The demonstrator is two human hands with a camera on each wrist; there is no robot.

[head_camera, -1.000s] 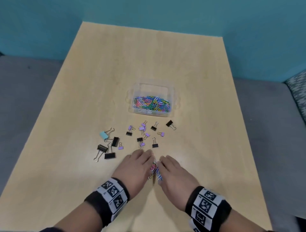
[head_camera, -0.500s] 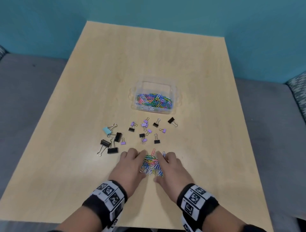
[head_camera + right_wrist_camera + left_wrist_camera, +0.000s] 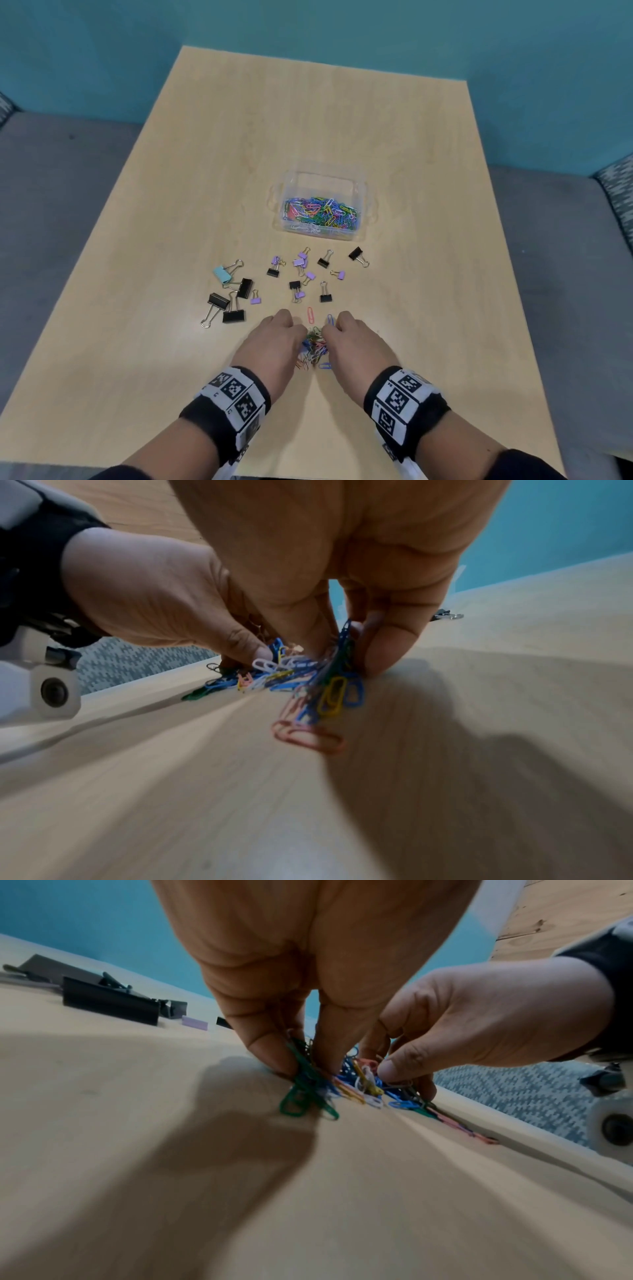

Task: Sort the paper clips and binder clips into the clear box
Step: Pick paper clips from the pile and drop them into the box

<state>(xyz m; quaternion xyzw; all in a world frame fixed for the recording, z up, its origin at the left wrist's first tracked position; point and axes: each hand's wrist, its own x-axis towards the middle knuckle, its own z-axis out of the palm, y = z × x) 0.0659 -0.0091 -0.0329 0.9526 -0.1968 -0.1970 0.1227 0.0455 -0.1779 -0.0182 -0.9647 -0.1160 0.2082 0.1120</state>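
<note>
Left hand (image 3: 274, 346) and right hand (image 3: 354, 346) both pinch paper clips (image 3: 313, 346) heaped between them on table (image 3: 171, 342); binder clips (image 3: 236, 296), box (image 3: 322, 178) beyond fingers.

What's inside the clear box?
The clear box holds a heap of colourful paper clips at its near end. No binder clips show in it, though the heap hides whatever lies under it.

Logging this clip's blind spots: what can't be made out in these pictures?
- Paper clip pile: the head view shows only a strip between the left hand and right hand; count unknowable.
- Clear box: absent from both wrist views.
- Binder clips: blurred in the left wrist view; hand hides more.
</note>
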